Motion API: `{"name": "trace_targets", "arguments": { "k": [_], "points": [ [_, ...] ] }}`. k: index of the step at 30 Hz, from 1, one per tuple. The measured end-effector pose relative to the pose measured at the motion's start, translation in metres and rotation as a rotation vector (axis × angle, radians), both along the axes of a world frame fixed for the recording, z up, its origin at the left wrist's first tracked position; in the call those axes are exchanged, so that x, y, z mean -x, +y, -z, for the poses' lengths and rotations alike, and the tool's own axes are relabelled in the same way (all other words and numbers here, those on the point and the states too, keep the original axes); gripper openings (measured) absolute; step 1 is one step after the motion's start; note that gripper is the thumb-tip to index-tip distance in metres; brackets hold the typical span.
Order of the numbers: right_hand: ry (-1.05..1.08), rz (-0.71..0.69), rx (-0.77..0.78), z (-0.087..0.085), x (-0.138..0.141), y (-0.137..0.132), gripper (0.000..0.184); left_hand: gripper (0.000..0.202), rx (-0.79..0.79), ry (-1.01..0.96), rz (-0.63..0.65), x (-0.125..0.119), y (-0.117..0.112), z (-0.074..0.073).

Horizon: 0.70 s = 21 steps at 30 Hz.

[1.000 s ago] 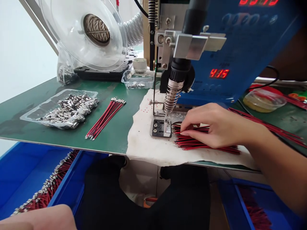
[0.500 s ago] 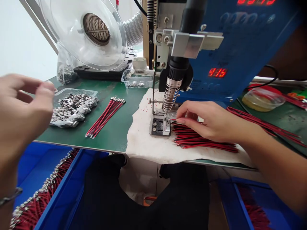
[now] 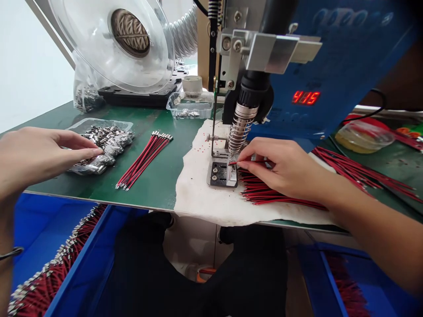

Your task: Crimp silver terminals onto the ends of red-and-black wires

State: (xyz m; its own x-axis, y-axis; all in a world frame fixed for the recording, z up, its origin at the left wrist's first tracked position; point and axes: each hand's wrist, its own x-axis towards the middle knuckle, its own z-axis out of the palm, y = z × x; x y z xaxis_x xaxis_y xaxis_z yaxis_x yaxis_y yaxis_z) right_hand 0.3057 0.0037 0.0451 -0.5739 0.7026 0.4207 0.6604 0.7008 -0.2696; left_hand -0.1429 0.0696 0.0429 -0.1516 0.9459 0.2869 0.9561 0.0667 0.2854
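My left hand (image 3: 46,152) reaches over a clear plastic tray (image 3: 123,125) of small metal connectors (image 3: 109,136). Its thumb and forefinger come together among the connectors, and what lies between the tips is hidden. Between thumb and forefinger, my right hand (image 3: 280,169) pinches a red wire (image 3: 234,163). The wire's end reaches to the small metal fixture (image 3: 222,174) beneath the spring-wrapped tip (image 3: 243,123) of a soldering machine. Under this hand lies a bundle of red and black wires (image 3: 261,193) on a white cloth (image 3: 194,193).
Wires with metal ends (image 3: 143,160) lie in a row on the green table (image 3: 161,189). Blue bins (image 3: 82,268) of wires sit below the edge. A blue control box (image 3: 330,66) with red digits and a clear reel (image 3: 82,35) stand behind. More wires (image 3: 346,169) lie at right.
My left hand has moved right and come down to the connectors, its fingers closing. The right hand has brought the red wire's end leftward onto the fixture. The view has shifted slightly.
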Motion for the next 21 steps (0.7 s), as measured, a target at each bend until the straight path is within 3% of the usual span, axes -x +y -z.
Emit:
{"name": "trace_targets", "arguments": {
  "k": [5, 12, 16, 21],
  "points": [
    [0.015, 0.034, -0.008, 0.0, 0.001, -0.001, 0.01, 0.063, -0.022, 0.029, 0.07, -0.004, -0.007, -0.001],
    [0.014, 0.053, -0.001, 0.0, 0.002, -0.003, 0.009, 0.074, 0.047, 0.044, 0.01, -0.032, -0.022, -0.017],
    [0.016, 0.058, 0.002, 0.0, 0.002, -0.004, 0.009, 0.073, 0.051, 0.055, -0.04, -0.039, -0.021, -0.018],
    [0.013, 0.045, -0.007, -0.001, 0.002, -0.005, 0.009, 0.065, -0.053, 0.018, -0.076, -0.035, -0.016, -0.011]
  ]
}}
